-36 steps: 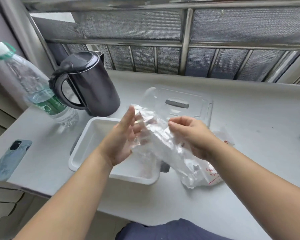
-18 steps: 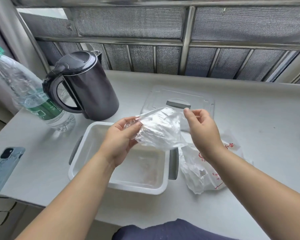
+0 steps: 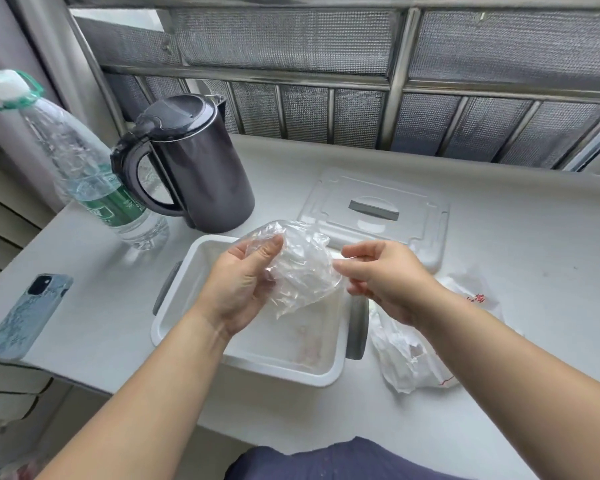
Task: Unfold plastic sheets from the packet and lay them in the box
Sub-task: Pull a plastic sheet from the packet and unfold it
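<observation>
Head view, step: we judge we are mid-unfold, one sheet (image 3: 302, 268) up in the air and not yet laid.
Left grip (image 3: 243, 282): thumb and fingers curled round the sheet's left edge, pinching it near the top.
Right grip (image 3: 385, 278): fingertips closed on the sheet's right edge; the other fingers are loosely curled.
Sheet: thin clear film, crumpled and full of creases, bunched between our two hands above the box (image 3: 274, 370).
How to do it well: we should draw the edges apart gently and sideways, since film this thin would likely cling to itself and tear under a sharp tug. We should find the corners before lowering it, then let it settle flat on the box floor.
Box: white, rectangular, rounded rim, smooth hard plastic, grey handles at both ends. Something pale and glossy lies on its floor, perhaps a sheet already in; we cannot tell.
Packet (image 3: 413, 358): soft white wrinkled plastic with red print, slumped on the counter (image 3: 534, 254) just right of the box.
Lid (image 3: 374, 202): clear, flat, grey centre bar, lying behind the box.
Kettle (image 3: 201, 168): dark, smooth, matte, beyond the box's left corner.
Bottle (image 3: 84, 174): clear ribbed plastic with a green label, left of the kettle.
</observation>
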